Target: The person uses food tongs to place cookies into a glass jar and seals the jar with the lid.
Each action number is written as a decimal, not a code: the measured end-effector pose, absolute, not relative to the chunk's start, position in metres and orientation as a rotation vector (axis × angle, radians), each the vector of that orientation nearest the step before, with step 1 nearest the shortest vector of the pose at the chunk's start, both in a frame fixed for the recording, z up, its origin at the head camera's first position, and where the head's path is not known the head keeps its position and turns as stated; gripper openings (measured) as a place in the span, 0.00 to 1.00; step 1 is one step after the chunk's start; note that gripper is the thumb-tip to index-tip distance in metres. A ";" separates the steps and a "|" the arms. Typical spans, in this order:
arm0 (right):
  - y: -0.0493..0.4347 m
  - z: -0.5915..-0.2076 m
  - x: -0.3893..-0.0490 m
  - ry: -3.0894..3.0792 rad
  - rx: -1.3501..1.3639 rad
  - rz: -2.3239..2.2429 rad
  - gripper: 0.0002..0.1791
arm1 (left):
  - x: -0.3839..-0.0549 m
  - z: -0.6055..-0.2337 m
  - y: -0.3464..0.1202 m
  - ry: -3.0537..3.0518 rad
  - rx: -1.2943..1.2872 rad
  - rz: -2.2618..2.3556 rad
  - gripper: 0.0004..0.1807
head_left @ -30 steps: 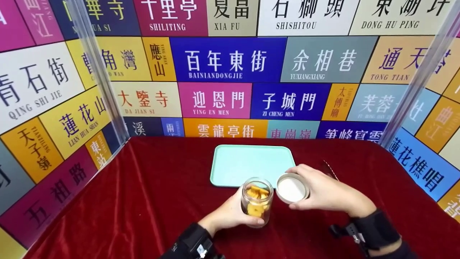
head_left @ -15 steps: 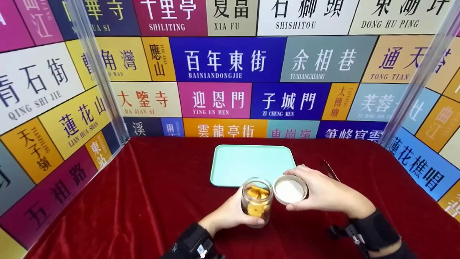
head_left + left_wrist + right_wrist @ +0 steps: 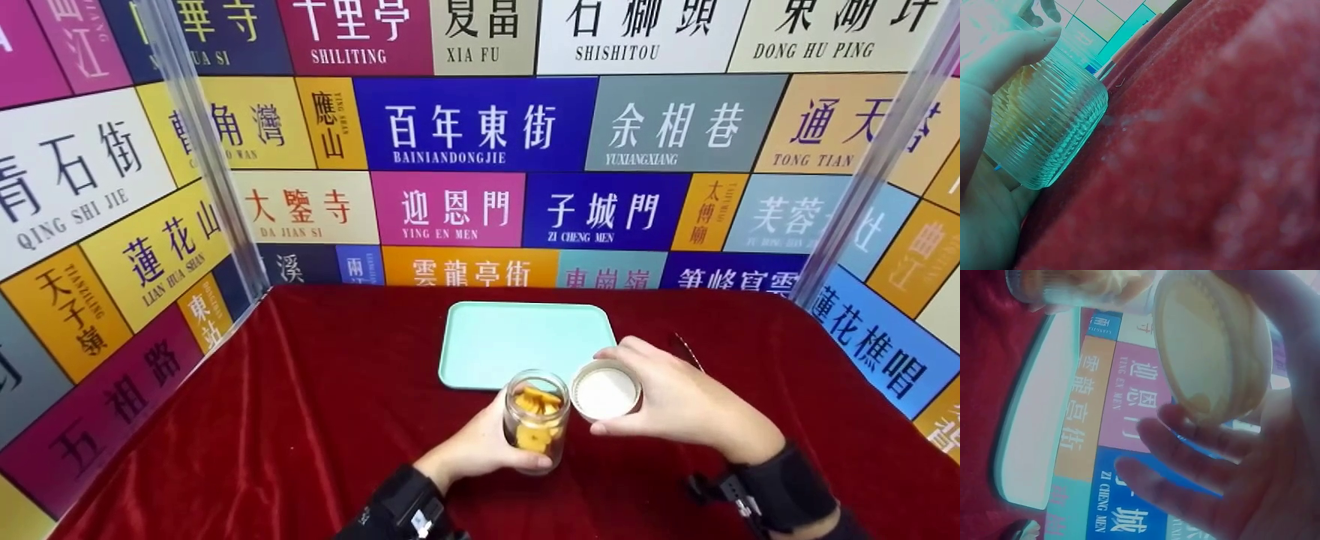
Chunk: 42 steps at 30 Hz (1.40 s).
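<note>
My left hand point(image 3: 480, 442) grips a clear glass jar point(image 3: 551, 450) from its left side, thumb across the front. Yellow-orange pieces point(image 3: 536, 420) fill much of the jar, and its mouth is uncovered. Vertical ribs line the glass point(image 3: 1067, 112) in the left wrist view. Just right of the jar's rim, my right hand point(image 3: 675, 397) holds a round lid point(image 3: 606, 391) by its edge, the pale inner side turned toward the head camera. In the right wrist view the lid point(image 3: 1202, 343) sits between thumb and forefinger while the other fingers point(image 3: 1185, 455) spread away from it.
A mint-green tray point(image 3: 517, 341) lies behind the jar on the dark red cloth point(image 3: 337, 405). A thin dark item point(image 3: 688, 352) lies partly hidden behind the right hand. Colourful sign-covered panels point(image 3: 472, 124) stand around the table, with clear posts point(image 3: 210, 150) at the corners.
My right hand has brought the lid slightly left, closer to the jar's rim, and its tilt has shifted a little. The left hand and jar have stayed in place.
</note>
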State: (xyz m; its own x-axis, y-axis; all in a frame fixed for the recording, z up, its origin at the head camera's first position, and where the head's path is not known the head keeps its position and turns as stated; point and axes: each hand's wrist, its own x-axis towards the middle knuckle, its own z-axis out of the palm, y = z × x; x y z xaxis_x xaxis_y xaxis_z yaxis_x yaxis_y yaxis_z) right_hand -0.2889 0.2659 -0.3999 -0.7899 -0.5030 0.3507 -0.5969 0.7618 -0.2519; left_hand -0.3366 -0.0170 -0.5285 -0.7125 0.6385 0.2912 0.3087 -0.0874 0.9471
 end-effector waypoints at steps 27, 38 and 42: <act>0.250 -0.398 -0.280 -2.589 0.743 0.420 0.42 | -0.339 -0.530 -0.017 1.944 1.040 1.868 0.54; 0.238 -0.407 -0.284 -2.529 0.703 0.549 0.49 | -0.338 -0.530 -0.017 1.871 1.074 1.900 0.54; 0.231 -0.414 -0.286 -2.510 0.740 0.777 0.50 | -0.338 -0.529 -0.016 1.855 1.073 1.897 0.53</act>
